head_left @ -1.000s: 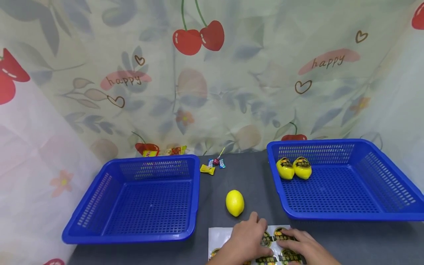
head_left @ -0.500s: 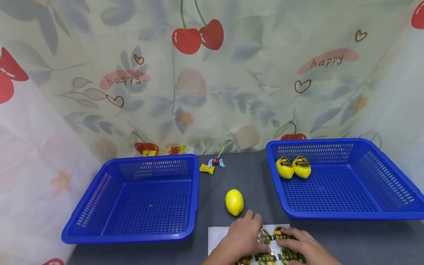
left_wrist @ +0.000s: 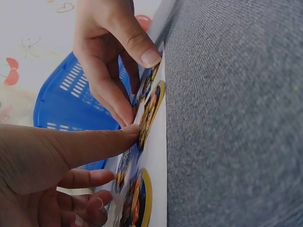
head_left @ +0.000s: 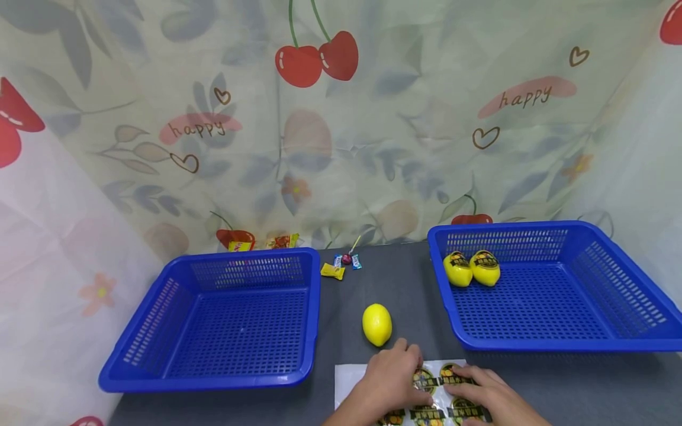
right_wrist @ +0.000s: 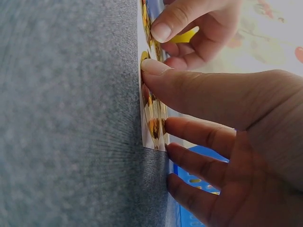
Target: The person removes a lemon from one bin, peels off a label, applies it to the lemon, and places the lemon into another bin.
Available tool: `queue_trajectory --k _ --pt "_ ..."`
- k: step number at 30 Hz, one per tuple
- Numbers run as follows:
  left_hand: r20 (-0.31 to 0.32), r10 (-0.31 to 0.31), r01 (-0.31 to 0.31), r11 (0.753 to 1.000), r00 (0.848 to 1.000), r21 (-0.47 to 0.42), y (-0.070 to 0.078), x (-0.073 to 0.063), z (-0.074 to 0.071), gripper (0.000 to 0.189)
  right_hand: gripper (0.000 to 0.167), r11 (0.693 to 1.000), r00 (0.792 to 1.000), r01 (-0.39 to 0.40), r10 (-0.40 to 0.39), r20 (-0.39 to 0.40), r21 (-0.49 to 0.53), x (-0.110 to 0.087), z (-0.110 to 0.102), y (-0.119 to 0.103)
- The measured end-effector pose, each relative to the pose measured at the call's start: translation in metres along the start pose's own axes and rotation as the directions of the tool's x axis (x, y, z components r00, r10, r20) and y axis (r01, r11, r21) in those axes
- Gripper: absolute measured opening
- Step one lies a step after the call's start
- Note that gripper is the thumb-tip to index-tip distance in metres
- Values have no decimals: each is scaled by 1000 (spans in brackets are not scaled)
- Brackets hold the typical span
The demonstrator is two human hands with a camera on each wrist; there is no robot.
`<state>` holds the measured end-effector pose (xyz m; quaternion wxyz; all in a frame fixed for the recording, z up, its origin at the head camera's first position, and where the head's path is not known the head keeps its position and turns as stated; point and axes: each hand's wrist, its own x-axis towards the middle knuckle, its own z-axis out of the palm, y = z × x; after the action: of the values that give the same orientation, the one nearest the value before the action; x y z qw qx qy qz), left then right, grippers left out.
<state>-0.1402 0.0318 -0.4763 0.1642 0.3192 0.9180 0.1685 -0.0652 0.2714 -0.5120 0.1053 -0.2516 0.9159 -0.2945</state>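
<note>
A white sheet of round black-and-gold stickers [head_left: 348, 376] lies at the front of the table. My left hand [head_left: 391, 378] is over its middle, with the thumb [left_wrist: 109, 142] extended to a sticker and the other fingers loosely bent. On the sheet's right side rests my right hand [head_left: 492, 393]; its thumb [right_wrist: 165, 80] touches a sticker and its fingers spread near the edge. Just beyond the sheet lies a plain yellow lemon [head_left: 377, 325]. Some stickers are hidden beneath both hands.
A blue basket [head_left: 213, 381] stands left. The right blue basket [head_left: 559, 346] holds two lemons [head_left: 471, 269] bearing black labels. Small candies [head_left: 333, 271] and a lollipop [head_left: 347, 258] lie at the back, before a printed curtain [head_left: 373, 148].
My left hand has shifted slightly left over the sheet, uncovering more of a sticker. My right hand and the lemon stay in place.
</note>
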Motion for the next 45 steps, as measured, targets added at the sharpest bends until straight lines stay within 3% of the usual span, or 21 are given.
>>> queue_trajectory --k 11,17,23,33,36,40,42,45 --pt "7 13 -13 1000 1000 -20 0 1 -2 40 48 1000 1000 4 -4 -14 -14 0 0 -2" --pt "-49 90 -91 996 995 -17 0 -2 -6 29 47 999 999 34 -34 -33 -18 -1 1 -1" --pt "-106 142 -157 977 984 -142 -3 -3 -10 19 44 996 993 81 -84 -82 -47 -2 6 5" --pt "-118 229 -253 931 966 -264 -7 -4 -14 8 41 995 992 93 -95 -85 -34 -2 6 6" --pt "-94 228 -247 897 969 -367 -7 -6 -20 5 40 998 995 65 -66 -76 -16 -1 6 6" --pt "-71 193 -200 812 979 -548 -8 -13 -31 7 39 999 998 45 -44 -54 9 0 4 4" --pt "-102 164 -192 776 981 -601 -9 -16 -35 7 39 999 998 38 -37 -47 19 0 3 3" --pt "-217 104 -219 751 971 -623 -12 -16 -39 7 41 1000 999 15 -15 -39 9 0 2 2"
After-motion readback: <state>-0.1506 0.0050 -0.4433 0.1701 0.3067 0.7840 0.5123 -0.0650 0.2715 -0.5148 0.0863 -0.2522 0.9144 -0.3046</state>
